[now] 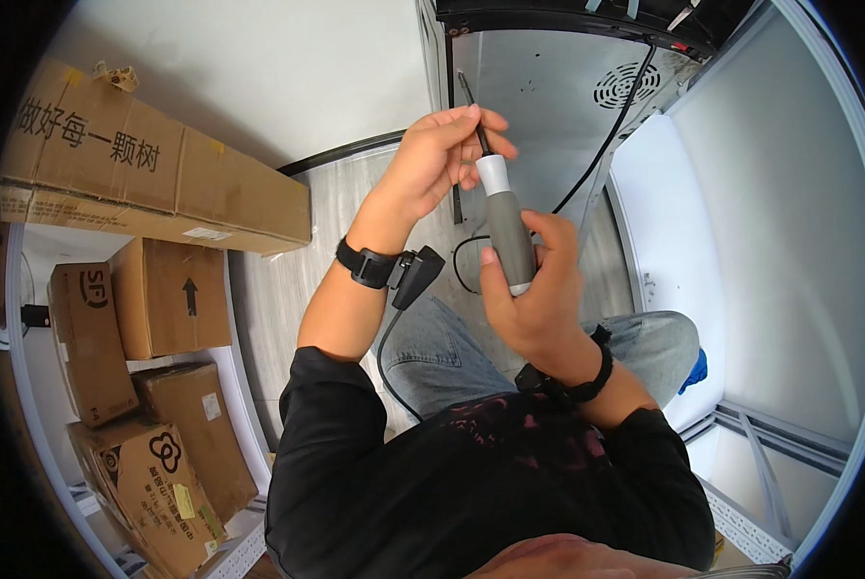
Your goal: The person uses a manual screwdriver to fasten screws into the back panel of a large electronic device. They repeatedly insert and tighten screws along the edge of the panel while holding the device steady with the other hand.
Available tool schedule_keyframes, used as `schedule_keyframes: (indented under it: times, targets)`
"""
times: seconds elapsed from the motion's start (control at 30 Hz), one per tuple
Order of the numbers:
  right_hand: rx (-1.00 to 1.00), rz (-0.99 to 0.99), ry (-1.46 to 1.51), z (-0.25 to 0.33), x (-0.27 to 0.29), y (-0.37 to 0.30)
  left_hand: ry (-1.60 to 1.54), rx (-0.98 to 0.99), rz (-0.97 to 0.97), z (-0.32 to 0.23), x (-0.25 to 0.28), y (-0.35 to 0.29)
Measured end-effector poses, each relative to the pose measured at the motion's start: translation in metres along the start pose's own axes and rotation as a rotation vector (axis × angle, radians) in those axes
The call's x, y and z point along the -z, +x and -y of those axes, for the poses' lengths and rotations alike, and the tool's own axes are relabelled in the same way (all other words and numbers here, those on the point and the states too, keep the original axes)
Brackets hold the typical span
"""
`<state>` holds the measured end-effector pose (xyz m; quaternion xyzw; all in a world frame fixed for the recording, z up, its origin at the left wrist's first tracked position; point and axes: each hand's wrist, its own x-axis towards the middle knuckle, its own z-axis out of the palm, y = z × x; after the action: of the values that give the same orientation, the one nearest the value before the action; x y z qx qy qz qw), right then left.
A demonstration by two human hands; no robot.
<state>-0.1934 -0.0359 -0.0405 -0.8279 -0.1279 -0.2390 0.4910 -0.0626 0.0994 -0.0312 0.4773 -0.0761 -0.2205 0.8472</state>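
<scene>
Pale wood-grain floor (pixel 273 289) runs between a white shelf (pixel 244 386) stacked with cardboard boxes (pixel 177 289) on the left and a grey metal panel (pixel 539 106) with a round vent (pixel 627 85) ahead. Down that panel hangs a black cable (pixel 606 145), passing behind the right hand (pixel 544 299). Its thumb and fingers are closed around the grey handle of a screwdriver (pixel 513 227), held up above the lap, tip toward the panel. The left hand (pixel 442 150) pinches the dark shaft, other fingers loosely curled.
</scene>
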Motion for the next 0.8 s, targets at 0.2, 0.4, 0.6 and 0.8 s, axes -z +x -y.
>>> schedule_keyframes:
  times: [0.2,0.4,0.6,0.8]
  targets:
    - [0.029,0.108,-0.134,0.010,0.012,0.008,0.006,0.015,-0.017,0.001,0.010,0.002]
    - [0.306,-0.060,-0.168,0.002,0.010,0.006,-0.034,-0.008,-0.049,0.005,0.005,0.002]
    - [0.064,-0.023,-0.078,-0.004,0.012,0.006,-0.052,-0.003,0.023,-0.004,-0.002,-0.004]
    - [0.001,0.120,-0.065,0.003,0.023,0.007,-0.047,-0.045,-0.047,0.008,0.004,0.002]
